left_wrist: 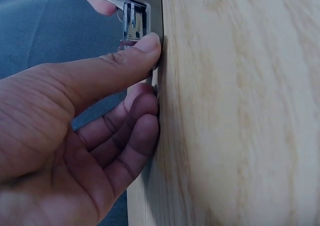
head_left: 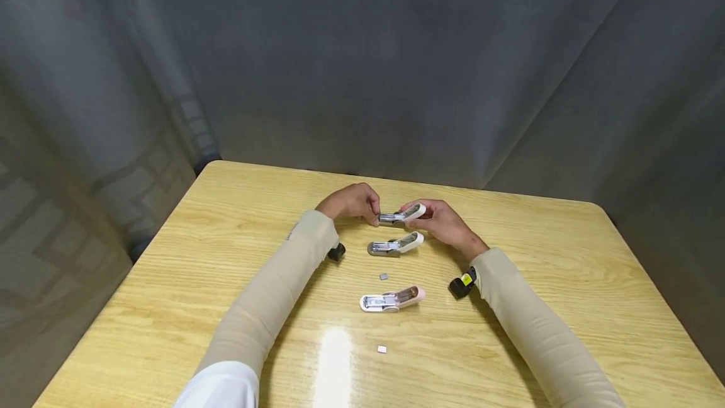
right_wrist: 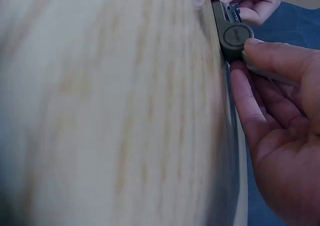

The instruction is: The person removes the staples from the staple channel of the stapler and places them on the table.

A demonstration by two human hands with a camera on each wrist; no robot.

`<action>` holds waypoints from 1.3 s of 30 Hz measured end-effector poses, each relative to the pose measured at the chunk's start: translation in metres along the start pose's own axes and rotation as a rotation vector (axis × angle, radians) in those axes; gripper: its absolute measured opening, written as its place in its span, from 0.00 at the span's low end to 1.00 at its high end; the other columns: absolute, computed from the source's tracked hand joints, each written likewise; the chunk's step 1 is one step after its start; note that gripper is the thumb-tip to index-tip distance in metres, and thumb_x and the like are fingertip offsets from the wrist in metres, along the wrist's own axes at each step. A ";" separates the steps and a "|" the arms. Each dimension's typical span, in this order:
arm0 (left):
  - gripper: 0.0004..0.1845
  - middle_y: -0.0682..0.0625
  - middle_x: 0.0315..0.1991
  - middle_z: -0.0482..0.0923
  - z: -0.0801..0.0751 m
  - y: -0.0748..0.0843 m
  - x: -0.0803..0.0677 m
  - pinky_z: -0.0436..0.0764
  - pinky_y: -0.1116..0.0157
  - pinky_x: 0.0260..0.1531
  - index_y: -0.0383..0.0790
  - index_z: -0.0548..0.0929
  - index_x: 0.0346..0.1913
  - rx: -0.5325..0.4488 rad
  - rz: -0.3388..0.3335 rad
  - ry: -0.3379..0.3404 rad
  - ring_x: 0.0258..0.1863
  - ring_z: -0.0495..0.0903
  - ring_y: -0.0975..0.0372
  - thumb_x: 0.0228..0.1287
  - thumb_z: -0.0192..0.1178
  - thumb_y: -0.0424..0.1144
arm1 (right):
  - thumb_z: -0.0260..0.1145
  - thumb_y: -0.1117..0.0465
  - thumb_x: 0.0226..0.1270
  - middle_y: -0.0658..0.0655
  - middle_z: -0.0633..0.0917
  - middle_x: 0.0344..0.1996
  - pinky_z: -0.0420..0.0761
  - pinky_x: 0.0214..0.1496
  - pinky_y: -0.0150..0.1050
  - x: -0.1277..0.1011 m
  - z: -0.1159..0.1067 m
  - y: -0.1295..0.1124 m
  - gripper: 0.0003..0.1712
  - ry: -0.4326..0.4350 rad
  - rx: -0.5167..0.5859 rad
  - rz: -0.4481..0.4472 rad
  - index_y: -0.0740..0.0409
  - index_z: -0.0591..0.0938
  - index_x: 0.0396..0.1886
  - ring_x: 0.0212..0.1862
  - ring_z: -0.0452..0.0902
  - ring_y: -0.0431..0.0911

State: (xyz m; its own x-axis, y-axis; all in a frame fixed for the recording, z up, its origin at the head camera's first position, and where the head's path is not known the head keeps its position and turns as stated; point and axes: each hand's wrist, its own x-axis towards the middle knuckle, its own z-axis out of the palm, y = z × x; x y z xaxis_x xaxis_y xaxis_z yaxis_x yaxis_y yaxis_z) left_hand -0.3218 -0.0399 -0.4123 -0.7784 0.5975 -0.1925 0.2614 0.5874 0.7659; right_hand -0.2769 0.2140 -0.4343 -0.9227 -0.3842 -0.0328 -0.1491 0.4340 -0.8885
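At the far side of the table, both hands hold a small stapler [head_left: 391, 218] whose white-edged top is swung up to the right, baring the metal staple channel. My left hand [head_left: 354, 200] pinches its left end, the thumb [left_wrist: 148, 43] lying over the end of the channel in the left wrist view. Gripping the hinge end is my right hand [head_left: 444, 222]; in the right wrist view its thumb [right_wrist: 260, 46] presses beside the round hinge disc [right_wrist: 237, 35], with fingers underneath. The base stays right at the tabletop.
Nearer me lies a second opened stapler [head_left: 385, 247] with a grey base, then a small grey piece [head_left: 383, 276]. Closer still are a white and pink opened stapler [head_left: 376, 302] and a small white piece [head_left: 382, 349]. A dark curtain [head_left: 351, 80] hangs behind the wooden table [head_left: 272, 200].
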 end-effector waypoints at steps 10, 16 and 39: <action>0.06 0.50 0.29 0.82 0.001 0.000 0.001 0.72 0.67 0.29 0.36 0.85 0.32 -0.015 0.017 -0.003 0.23 0.69 0.63 0.60 0.74 0.28 | 0.74 0.62 0.67 0.58 0.86 0.52 0.72 0.50 0.41 -0.004 -0.007 -0.003 0.21 0.012 0.016 -0.023 0.58 0.85 0.59 0.47 0.76 0.51; 0.07 0.50 0.28 0.81 0.001 0.000 0.001 0.72 0.66 0.29 0.37 0.85 0.32 -0.009 0.013 -0.013 0.23 0.69 0.63 0.61 0.74 0.29 | 0.68 0.62 0.75 0.60 0.84 0.57 0.74 0.55 0.37 -0.005 -0.014 -0.025 0.17 0.140 -0.024 -0.146 0.63 0.84 0.59 0.58 0.77 0.52; 0.07 0.51 0.31 0.81 0.001 0.001 0.000 0.71 0.66 0.34 0.38 0.84 0.32 0.051 0.054 0.004 0.27 0.70 0.63 0.63 0.73 0.32 | 0.63 0.69 0.75 0.58 0.89 0.40 0.82 0.46 0.44 0.014 0.001 -0.056 0.10 -0.041 -0.372 -0.188 0.68 0.87 0.48 0.40 0.82 0.46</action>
State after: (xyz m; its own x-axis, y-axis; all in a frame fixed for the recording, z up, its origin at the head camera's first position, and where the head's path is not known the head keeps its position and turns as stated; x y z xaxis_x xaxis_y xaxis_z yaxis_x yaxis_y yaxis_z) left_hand -0.3209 -0.0384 -0.4126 -0.7644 0.6271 -0.1496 0.3315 0.5814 0.7431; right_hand -0.2811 0.1840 -0.3856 -0.8533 -0.5138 0.0891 -0.4388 0.6152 -0.6549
